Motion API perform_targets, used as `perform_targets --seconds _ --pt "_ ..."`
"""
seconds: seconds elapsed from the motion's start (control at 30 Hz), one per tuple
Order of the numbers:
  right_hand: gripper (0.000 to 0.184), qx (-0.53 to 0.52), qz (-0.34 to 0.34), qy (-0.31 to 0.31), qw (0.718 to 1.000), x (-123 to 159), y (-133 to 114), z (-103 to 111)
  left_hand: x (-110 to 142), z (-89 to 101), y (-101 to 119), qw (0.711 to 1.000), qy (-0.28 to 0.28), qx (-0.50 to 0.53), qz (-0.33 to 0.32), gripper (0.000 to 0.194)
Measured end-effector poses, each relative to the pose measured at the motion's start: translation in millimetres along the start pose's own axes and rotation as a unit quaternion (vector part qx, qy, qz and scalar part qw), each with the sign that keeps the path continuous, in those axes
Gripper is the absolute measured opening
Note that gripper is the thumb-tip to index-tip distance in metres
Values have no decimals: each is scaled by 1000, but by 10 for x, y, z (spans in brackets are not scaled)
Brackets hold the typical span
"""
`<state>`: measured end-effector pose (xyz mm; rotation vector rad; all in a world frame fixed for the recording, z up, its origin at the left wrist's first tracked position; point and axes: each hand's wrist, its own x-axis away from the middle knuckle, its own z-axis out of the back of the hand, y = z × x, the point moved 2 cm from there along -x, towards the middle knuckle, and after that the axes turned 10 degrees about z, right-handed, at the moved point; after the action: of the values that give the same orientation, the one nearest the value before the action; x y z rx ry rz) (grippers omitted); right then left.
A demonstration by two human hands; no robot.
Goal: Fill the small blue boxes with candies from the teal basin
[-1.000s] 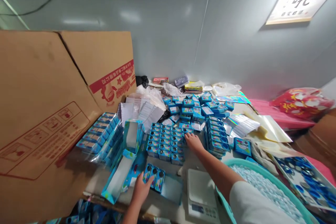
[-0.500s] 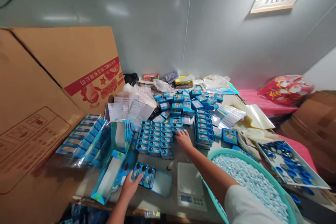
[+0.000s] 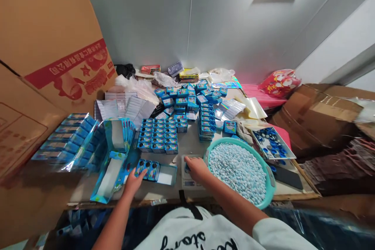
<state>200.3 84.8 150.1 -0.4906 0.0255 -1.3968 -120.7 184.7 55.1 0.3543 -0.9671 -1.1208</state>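
Note:
My left hand (image 3: 133, 183) is closed around the left end of a short row of small blue tins with round windows (image 3: 153, 170), its thumb over the nearest one. The row lies in a shallow blue carton (image 3: 168, 175). Over the white digital scale (image 3: 187, 184), the fingers of my right hand (image 3: 197, 168) grip another blue tin (image 3: 186, 168), mostly hidden under them. Behind both hands stand neat stacks of matching tins (image 3: 158, 136). One open blue display box (image 3: 109, 177) lies left of my left hand.
A turquoise basin (image 3: 272, 185) full of pale blue candies stands right of the scale. Loose tins (image 3: 181, 101) are heaped at the back. A large cardboard box (image 3: 43, 125) walls off the left side. A tray of blue lids (image 3: 288, 152) and a dark phone (image 3: 288, 177) lie right.
My right hand has come back from the stacked tins to the scale, bringing one tin. My left hand stays at the row in the carton. The view has swung right and down.

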Motion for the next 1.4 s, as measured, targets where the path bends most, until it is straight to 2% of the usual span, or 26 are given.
perform_targets --seconds 0.07,0.13,0.23,0.33,0.43,0.53,0.73,0.93,1.03,1.1,1.17,1.27,1.33,1.4 --pt "51 3 2 15 1000 83 -9 -18 18 0 17 1000 -2 -8 -5 59" --pt "55 10 -2 62 998 239 72 49 48 1 45 1000 -1 -7 -3 56" --pt "43 30 -67 128 989 593 366 161 103 -2 91 1000 6 -1 8 51" --pt "43 51 -131 102 985 942 700 126 148 -17 111 999 27 -9 14 53" --pt "35 58 -121 64 989 1141 879 10 178 -37 109 998 52 -38 12 55" --pt "26 52 -102 41 993 1183 915 -46 200 -53 107 997 60 -53 15 50" --pt "19 46 -113 3 993 1087 921 31 228 -61 128 997 63 -45 12 53" --pt "21 76 -163 -6 984 1014 907 -61 220 -66 111 997 57 -44 29 57" --pt "24 82 -186 5 979 997 899 -121 233 -99 92 997 69 -31 17 67" --pt "23 82 -193 8 978 991 912 -132 291 -107 101 992 124 -15 -9 81" --pt "20 79 -194 7 978 993 937 -120 408 -97 149 976 205 -8 -77 87" --pt "15 74 -189 7 979 1013 964 -83 671 -101 285 926 301 -31 -225 68" --pt "15 75 -184 11 980 1030 952 -63 858 -156 393 896 324 -51 -300 53" --pt "18 78 -176 16 981 1045 914 -50 1021 -273 509 882 296 -62 -362 41"
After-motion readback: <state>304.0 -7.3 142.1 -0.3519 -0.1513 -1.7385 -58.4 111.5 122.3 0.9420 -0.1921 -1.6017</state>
